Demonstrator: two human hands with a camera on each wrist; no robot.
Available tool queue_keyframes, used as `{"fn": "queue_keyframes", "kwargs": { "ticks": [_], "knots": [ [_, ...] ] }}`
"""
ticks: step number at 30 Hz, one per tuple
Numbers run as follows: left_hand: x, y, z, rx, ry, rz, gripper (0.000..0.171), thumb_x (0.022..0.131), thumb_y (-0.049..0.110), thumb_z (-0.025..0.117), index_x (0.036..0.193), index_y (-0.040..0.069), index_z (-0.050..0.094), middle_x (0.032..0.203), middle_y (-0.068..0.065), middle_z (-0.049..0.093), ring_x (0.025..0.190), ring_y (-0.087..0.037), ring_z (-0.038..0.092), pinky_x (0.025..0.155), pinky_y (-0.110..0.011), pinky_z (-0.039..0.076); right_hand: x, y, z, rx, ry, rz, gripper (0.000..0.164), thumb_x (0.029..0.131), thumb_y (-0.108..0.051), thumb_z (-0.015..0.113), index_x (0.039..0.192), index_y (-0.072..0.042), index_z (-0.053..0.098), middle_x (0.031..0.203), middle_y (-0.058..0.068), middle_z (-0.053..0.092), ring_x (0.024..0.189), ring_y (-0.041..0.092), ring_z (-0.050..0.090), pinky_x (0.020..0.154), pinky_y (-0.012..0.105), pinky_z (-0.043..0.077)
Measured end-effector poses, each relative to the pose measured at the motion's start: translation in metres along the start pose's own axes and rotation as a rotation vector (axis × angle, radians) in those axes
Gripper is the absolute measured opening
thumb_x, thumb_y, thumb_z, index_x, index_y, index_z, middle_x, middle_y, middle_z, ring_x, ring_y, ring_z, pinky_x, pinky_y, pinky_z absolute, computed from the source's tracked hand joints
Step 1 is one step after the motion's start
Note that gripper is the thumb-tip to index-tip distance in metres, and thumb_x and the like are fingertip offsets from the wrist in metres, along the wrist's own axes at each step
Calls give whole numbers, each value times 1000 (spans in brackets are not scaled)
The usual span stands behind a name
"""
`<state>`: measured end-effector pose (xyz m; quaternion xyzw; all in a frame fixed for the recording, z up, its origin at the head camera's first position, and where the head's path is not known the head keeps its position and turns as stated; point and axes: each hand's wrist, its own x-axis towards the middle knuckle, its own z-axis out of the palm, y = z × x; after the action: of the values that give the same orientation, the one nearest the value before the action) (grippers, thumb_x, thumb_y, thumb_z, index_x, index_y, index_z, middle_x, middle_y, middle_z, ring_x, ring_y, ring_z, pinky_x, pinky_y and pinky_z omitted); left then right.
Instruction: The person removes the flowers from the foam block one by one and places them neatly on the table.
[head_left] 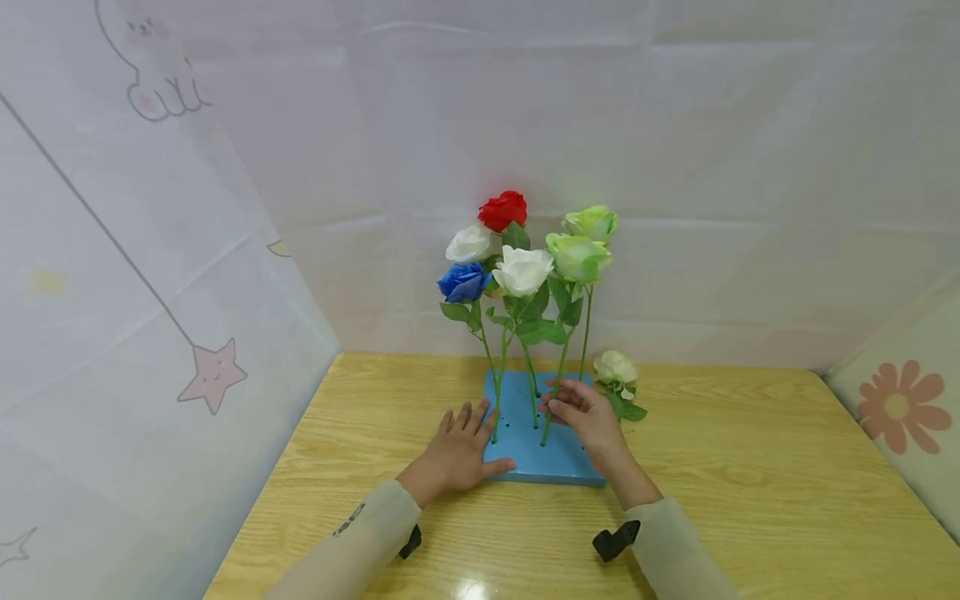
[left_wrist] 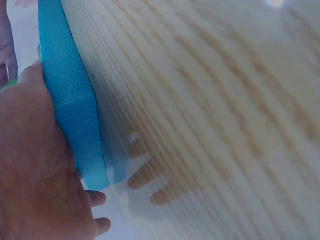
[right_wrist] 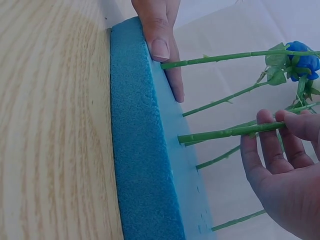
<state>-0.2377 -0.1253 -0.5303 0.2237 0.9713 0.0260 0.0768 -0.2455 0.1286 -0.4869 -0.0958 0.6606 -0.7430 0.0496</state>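
Note:
A blue foam board [head_left: 525, 467] with small holes lies on the table, and several artificial roses stand in it. My right hand [head_left: 588, 417] pinches the lower green stem [right_wrist: 220, 134] of the front light green rose [head_left: 577, 258] between thumb and fingers. In the right wrist view that stem's foot meets the board's top. My left hand [head_left: 457, 454] rests spread along the board's left edge, its thumb over the front corner. Nearby stand a blue rose [head_left: 462, 282], a red rose [head_left: 503, 211], white roses [head_left: 522, 270] and another light green rose [head_left: 591, 222].
A cream-white rose [head_left: 615, 367] lies on the wooden table [head_left: 720, 467] just right of the board's back corner. A pale fabric backdrop [head_left: 720, 183] closes off the rear and both sides. Each sleeve carries a dark wrist camera [head_left: 617, 540].

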Motion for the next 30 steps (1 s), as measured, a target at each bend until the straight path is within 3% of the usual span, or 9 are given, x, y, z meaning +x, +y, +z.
{"fn": "queue_keyframes", "kwargs": {
  "ticks": [7, 12, 15, 19, 23, 30],
  "knots": [
    [0, -1, 0, -10, 2, 5, 105, 87, 89, 17, 165, 20, 5, 171, -6, -3, 156, -38, 9, 122, -61, 11, 1, -2, 0, -12, 12, -32, 35, 98, -7, 67, 132, 0, 62, 118, 24, 67, 108, 35, 70, 93, 41, 57],
    [-1, 1, -2, -7, -10, 2, 103, 88, 88, 19, 165, 21, 3, 171, -5, -4, 156, -37, 7, 122, -61, 10, 1, -6, -1, -9, 23, -44, 34, 98, -9, 69, 130, -2, 63, 121, 30, 64, 106, 31, 71, 91, 36, 58],
    [-2, 2, -3, -19, -12, 3, 102, 89, 87, 21, 165, 21, 3, 171, -6, -3, 156, -37, 8, 122, -61, 10, 0, -9, -3, -10, 29, -48, 35, 98, -10, 69, 131, -3, 63, 119, 26, 66, 102, 24, 73, 91, 35, 58],
    [-2, 1, -3, -13, -6, 7, 102, 89, 87, 21, 165, 22, 1, 171, -5, -4, 156, -37, 7, 122, -60, 10, -1, -15, -7, -14, 34, -67, 38, 97, -12, 70, 133, -2, 62, 115, 17, 70, 102, 25, 72, 91, 36, 58],
    [0, 0, 0, -13, -3, 5, 103, 88, 88, 19, 165, 22, 1, 171, -5, -4, 156, -37, 7, 122, -61, 10, -3, -21, -10, -9, 23, -90, 37, 97, -12, 70, 132, -3, 62, 115, 19, 69, 105, 30, 71, 90, 36, 58],
    [-3, 2, -5, -12, -4, 6, 101, 91, 85, 22, 165, 20, 6, 171, -8, 1, 155, -39, 11, 122, -61, 13, -9, -30, -15, 15, 10, -139, 34, 98, -7, 67, 131, -1, 61, 114, 19, 70, 99, 22, 73, 90, 37, 58]
  ]
}}
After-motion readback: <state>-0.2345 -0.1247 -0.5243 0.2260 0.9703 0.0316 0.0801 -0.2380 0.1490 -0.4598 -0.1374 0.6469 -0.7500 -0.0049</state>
